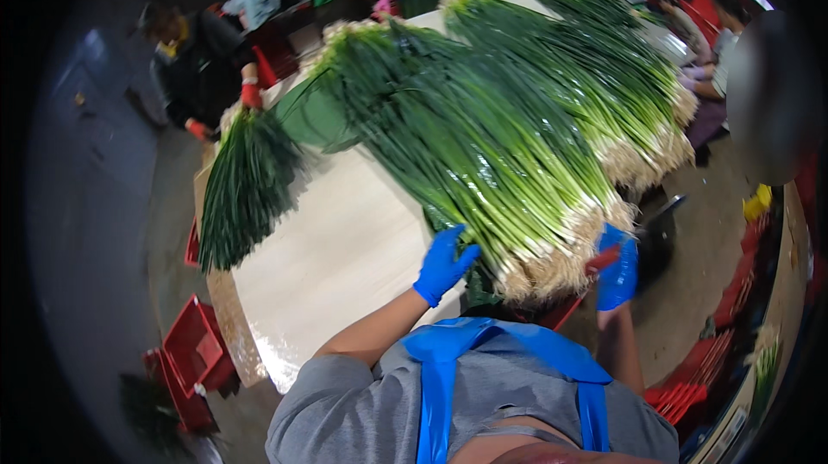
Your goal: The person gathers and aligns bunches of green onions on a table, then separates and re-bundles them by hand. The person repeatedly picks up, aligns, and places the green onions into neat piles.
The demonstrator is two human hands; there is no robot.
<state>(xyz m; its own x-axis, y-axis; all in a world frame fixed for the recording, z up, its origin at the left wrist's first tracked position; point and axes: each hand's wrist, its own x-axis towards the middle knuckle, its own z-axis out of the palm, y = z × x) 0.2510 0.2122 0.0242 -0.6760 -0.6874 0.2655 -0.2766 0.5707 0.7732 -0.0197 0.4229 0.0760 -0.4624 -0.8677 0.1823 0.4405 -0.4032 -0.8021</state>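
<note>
A large heap of spring onions (509, 179) lies across the table, its white, rooty ends toward me on the right and green leaves stretching to the far left. My left hand (442, 267), in a blue glove, is at the near left edge of the heap, thumb and fingers apart, with the fingertips by the stalks. My right hand (617, 272), also blue-gloved, is closed around the red handle of a knife (603, 259) beside the root ends. The knife's blade points away to the right.
The pale tabletop (328, 240) shows to the left. Across it, a person (203, 67) in red gloves holds a spring onion bunch (246, 184). Other people stand or sit behind the heap. Red crates (197, 343) are on the floor at left, with more red crates (703, 369) at right.
</note>
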